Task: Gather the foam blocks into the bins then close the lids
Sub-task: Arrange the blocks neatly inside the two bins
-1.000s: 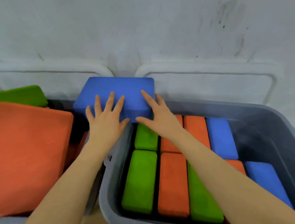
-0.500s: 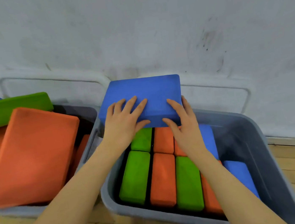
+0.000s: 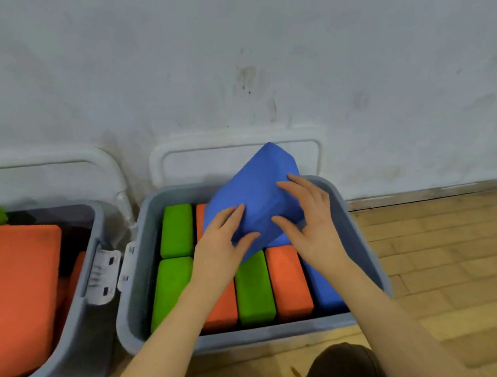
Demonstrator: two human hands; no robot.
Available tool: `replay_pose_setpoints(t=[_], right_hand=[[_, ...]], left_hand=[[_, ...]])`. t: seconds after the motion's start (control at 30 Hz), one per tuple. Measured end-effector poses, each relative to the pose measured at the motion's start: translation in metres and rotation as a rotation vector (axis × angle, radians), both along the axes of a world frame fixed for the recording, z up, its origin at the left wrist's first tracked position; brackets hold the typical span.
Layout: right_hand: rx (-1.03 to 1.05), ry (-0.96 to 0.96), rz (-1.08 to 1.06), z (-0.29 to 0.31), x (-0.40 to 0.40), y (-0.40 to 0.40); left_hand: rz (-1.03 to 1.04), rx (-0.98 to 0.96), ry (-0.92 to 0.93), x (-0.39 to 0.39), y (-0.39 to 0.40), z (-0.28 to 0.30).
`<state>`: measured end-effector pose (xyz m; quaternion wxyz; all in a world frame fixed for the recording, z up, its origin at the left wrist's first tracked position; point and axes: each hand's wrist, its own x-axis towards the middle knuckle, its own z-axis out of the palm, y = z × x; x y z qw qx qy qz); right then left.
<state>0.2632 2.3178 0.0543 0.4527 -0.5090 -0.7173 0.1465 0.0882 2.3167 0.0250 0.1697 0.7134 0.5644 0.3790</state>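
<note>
Tilted rightward since the earlier frame, the blue rectangular foam block (image 3: 254, 197) sat mid-frame over the grey plastic bin (image 3: 135, 296), gripped between left hand (image 3: 220, 248) and right hand (image 3: 315, 230), fingers spread.

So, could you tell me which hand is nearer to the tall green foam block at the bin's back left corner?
Left. The left hand is just right of the green foam block; the right hand is farther right.

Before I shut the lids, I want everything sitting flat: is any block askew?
Yes. In the left bin a big orange block lies tilted, rising above the rim. In the right bin both hands, left and right, hold a blue block tilted over the neat rows.
</note>
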Motion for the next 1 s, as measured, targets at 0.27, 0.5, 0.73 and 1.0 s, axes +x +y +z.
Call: replay_pose_setpoints(t=[0.27, 0.5, 0.73, 1.0], right_hand=[[-0.173, 0.222, 0.106, -0.009, -0.013, -0.006], [-0.078, 0.304, 0.1, 0.01, -0.007, 0.0], [-0.037, 0.376, 0.024, 0.03, 0.051, 0.015], [-0.053, 0.382, 0.029, 0.018, 0.099, 0.041]], left_hand=[[-0.198, -0.044, 0.143, -0.031, 0.006, 0.014], [-0.36, 0.017, -0.001, -0.013, 0.022, 0.043], [-0.403, 0.062, -0.119, 0.052, 0.055, 0.058], [-0.407, 0.0, -0.286, 0.107, 0.083, 0.039]])
